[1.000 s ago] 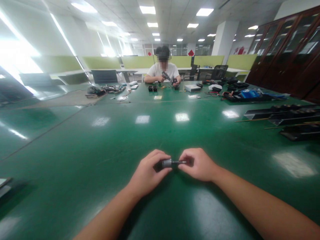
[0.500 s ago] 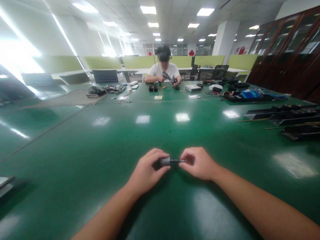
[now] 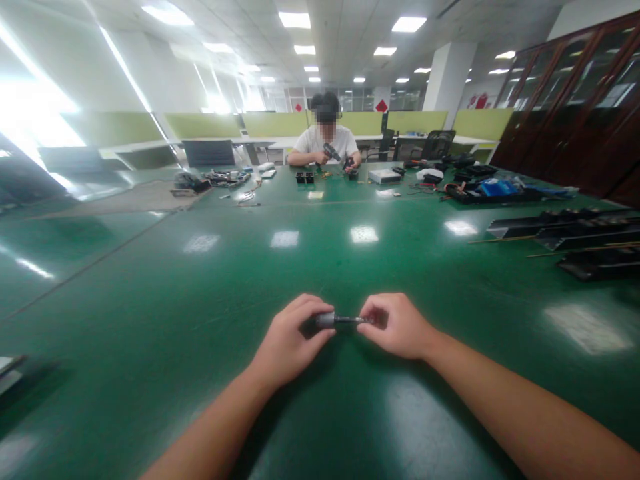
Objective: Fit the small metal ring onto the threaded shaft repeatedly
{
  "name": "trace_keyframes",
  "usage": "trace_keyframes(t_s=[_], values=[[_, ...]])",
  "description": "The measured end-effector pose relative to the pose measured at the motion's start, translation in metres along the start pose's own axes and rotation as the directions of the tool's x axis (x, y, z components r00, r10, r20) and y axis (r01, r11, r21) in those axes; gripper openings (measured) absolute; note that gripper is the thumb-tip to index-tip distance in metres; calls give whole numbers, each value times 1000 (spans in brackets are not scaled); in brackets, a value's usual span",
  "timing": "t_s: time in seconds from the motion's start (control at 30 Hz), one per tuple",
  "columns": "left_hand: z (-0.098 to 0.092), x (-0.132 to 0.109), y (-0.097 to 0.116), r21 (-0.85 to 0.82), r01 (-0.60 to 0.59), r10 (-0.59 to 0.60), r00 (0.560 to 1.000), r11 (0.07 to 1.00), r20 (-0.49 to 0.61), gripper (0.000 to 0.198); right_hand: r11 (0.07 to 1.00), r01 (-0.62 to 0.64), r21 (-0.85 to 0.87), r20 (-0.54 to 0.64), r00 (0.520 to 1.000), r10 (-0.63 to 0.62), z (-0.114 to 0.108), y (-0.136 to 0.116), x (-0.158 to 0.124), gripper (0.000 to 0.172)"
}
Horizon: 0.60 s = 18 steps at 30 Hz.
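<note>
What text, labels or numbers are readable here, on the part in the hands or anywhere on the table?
No text can be read in this view.
Grey part, pinched between the left hand and the right hand: no marking shows.
Red signs on the far wall: too small and blurred to read.
Blue box and white box on the green table: any label is too small to read.
</note>
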<state>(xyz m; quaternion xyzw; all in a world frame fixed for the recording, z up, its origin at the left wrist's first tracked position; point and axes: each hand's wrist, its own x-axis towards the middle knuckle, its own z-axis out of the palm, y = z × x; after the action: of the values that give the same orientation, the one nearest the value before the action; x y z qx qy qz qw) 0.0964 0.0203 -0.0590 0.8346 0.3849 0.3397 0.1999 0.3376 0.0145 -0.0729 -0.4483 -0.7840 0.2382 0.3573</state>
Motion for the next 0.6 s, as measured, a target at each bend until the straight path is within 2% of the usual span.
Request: trace_keyframes(t_s=[0.13,0.23,0.33,0.4,0.5,0.6], values=[[-3,1,-1,9,20,-19,1000,1000,-23,18,1000,-13,8,-9,1000,13,0,1,0,4],[-7,4,-8,-40,129,-134,981,991,-143,24,1000,-16,10,-10,1000,16,1,1,1,5],[-9,8,-18,-220,295,-351,892,930,-284,39,1000,-19,5,-6,1000,19,2,1,1,6],[-9,11,-23,-424,335,-483,819,841,-310,42,1000,-28,8,0,1000,28,3,2,1,7],[-11,14,-24,-727,278,-638,719,628,-276,42,999,-34,10,8,999,34,4,3,2,7],[-22,14,-21,-860,229,-723,658,457,-209,36,1000,-27,11,9,1000,27,4,3,3,7]])
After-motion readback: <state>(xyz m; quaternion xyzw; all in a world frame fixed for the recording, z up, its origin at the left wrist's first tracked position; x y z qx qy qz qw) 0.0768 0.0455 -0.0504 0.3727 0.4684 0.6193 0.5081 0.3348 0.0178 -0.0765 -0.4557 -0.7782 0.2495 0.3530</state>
